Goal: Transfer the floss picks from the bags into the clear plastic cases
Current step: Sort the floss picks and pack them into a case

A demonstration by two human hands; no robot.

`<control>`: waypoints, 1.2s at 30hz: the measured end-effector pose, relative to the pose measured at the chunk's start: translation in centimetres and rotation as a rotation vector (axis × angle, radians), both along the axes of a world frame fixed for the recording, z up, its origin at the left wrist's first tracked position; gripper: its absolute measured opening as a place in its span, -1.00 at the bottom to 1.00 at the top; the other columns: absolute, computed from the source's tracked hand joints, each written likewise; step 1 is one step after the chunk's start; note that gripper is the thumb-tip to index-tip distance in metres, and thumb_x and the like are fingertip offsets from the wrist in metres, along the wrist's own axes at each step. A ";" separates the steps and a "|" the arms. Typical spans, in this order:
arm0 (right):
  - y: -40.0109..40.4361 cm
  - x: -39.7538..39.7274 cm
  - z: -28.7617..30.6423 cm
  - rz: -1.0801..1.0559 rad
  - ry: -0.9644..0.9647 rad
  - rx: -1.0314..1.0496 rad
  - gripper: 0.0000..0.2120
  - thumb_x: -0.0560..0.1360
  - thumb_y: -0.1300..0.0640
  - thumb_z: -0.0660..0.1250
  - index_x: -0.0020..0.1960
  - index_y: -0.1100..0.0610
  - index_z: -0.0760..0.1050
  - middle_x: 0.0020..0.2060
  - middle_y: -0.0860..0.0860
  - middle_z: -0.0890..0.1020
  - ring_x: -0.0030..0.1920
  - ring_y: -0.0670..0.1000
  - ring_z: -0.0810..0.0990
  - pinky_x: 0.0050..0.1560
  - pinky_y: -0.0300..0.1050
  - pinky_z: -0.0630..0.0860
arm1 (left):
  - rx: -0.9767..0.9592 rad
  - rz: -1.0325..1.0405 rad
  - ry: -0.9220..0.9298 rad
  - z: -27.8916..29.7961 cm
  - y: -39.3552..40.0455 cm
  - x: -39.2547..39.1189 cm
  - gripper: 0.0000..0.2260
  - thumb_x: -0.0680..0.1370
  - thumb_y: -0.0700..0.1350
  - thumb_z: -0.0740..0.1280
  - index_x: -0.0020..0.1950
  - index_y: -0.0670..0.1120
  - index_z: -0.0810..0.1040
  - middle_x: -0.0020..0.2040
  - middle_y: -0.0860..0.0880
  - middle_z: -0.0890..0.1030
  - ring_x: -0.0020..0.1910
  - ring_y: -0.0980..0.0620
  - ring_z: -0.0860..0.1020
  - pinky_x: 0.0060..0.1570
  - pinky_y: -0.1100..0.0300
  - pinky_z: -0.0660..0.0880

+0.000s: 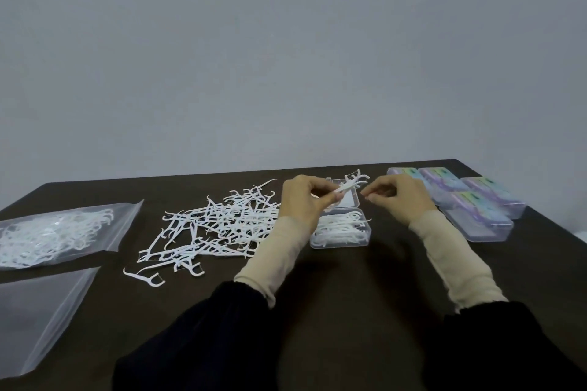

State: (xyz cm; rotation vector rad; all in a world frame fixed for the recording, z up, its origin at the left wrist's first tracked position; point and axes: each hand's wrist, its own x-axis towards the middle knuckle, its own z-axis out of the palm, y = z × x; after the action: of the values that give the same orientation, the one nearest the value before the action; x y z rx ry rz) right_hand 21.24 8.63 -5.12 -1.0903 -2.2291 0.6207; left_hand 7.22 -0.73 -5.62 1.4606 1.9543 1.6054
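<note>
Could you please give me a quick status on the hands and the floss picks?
Left hand pinches a small bundle of white plastic floss picks; right hand curled, empty. Open clear plastic case partly filled. Loose pile of white picks remains beside it; nothing blocking.

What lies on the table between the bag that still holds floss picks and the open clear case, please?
In the head view, a loose pile of floss picks sprawls on the dark table between the filled bag and the open case.

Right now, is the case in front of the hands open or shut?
Open. The clear case shows floss picks lying in its base, with the lid folded back flat on the table behind it.
</note>
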 end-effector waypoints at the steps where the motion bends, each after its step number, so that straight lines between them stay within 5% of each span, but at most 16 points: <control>1: 0.0 0.0 0.1 0.008 0.008 -0.012 -0.90 0.47 0.20 0.36 -0.15 0.01 0.56 -0.14 -0.02 0.60 -0.08 -0.06 0.54 0.06 -0.13 0.51 | -0.005 -0.002 0.001 -0.2 0.2 0.2 -0.85 0.38 -0.24 0.49 -0.07 -0.20 0.68 -0.26 0.00 0.62 -0.33 0.25 0.51 -0.23 0.53 0.41; 4: -0.2 0.0 0.4 0.065 -0.032 -0.092 -0.92 0.47 0.25 0.35 -0.09 0.09 0.53 -0.18 -0.03 0.56 -0.19 -0.14 0.48 -0.11 -0.35 0.39 | -0.038 -0.014 0.044 -0.8 0.5 0.3 -0.89 0.40 -0.22 0.48 -0.10 -0.17 0.69 -0.26 0.00 0.64 -0.35 0.26 0.50 -0.26 0.55 0.39; 8: 0.0 0.1 0.0 0.076 -0.096 -0.266 -0.84 0.47 0.29 0.34 0.04 0.17 0.54 -0.11 0.05 0.58 -0.09 -0.03 0.54 -0.05 -0.22 0.48 | -0.134 -0.014 0.115 -1.6 0.5 0.0 -0.85 0.40 -0.29 0.45 -0.04 -0.21 0.67 -0.15 -0.07 0.66 -0.25 0.16 0.52 -0.22 0.57 0.40; 14: 0.1 0.5 0.1 0.118 -0.024 -0.485 -0.81 0.46 0.42 0.29 0.05 0.26 0.51 -0.15 0.12 0.60 -0.23 -0.02 0.59 -0.37 -0.35 0.56 | -0.153 -0.024 0.119 -1.9 0.4 -0.5 -0.73 0.36 -0.35 0.45 0.05 -0.22 0.64 -0.05 -0.12 0.66 -0.16 0.14 0.53 -0.15 0.55 0.42; 20: 0.1 0.5 0.2 0.098 0.007 -0.414 -0.83 0.45 0.36 0.34 0.03 0.23 0.54 -0.13 0.12 0.62 -0.18 0.00 0.61 -0.21 -0.28 0.56 | -0.154 -0.113 0.121 -1.9 0.0 -1.0 -0.73 0.37 -0.31 0.47 0.06 -0.21 0.63 -0.03 -0.12 0.66 -0.20 0.19 0.53 -0.13 0.56 0.42; 24: -0.1 0.7 0.4 0.103 0.004 -0.375 -0.82 0.44 0.33 0.36 0.02 0.18 0.55 -0.17 0.05 0.61 -0.18 -0.09 0.57 -0.20 -0.38 0.45 | -0.112 -0.093 0.055 -1.6 -0.5 -2.1 -0.83 0.43 -0.32 0.41 -0.01 -0.18 0.65 -0.09 -0.10 0.66 -0.21 0.17 0.55 -0.03 0.35 0.49; 30: 0.0 0.5 0.4 0.130 0.067 -0.357 -0.79 0.38 0.39 0.41 -0.03 0.19 0.56 -0.24 0.01 0.63 -0.19 -0.06 0.61 0.00 -0.18 0.54 | -0.225 -0.205 -0.042 -1.3 -1.9 -4.7 -0.82 0.41 -0.33 0.43 -0.01 -0.18 0.63 -0.23 -0.04 0.62 -0.31 0.25 0.55 -0.19 0.46 0.47; 36: -0.6 0.1 0.3 0.172 0.010 -0.239 -0.83 0.36 0.33 0.44 -0.09 0.15 0.56 -0.26 0.02 0.65 -0.24 -0.13 0.63 -0.24 -0.40 0.50 | -0.267 -0.249 0.007 -1.5 -1.9 -4.7 -0.84 0.38 -0.28 0.48 -0.07 -0.12 0.66 -0.27 0.01 0.60 -0.40 0.32 0.47 -0.27 0.50 0.38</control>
State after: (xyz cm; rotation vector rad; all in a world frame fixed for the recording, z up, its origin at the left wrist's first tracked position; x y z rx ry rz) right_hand 21.37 8.08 -4.79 -1.0109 -2.2988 0.9846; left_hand 2.52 -2.61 -7.14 1.5282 1.8210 1.1871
